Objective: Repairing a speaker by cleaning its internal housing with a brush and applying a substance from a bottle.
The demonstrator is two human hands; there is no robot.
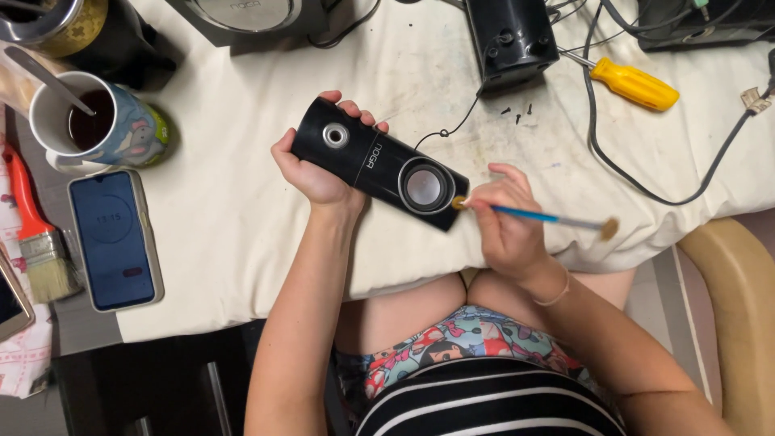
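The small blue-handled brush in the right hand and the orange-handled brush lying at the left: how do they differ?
The small blue-handled brush is thin, with a small rounded tip; the orange-handled brush is a wide, flat paintbrush with pale bristles. The small one is held in the right hand, its tip against the black speaker that the left hand holds; the orange one lies untouched beside the phone. Both have light bristles.
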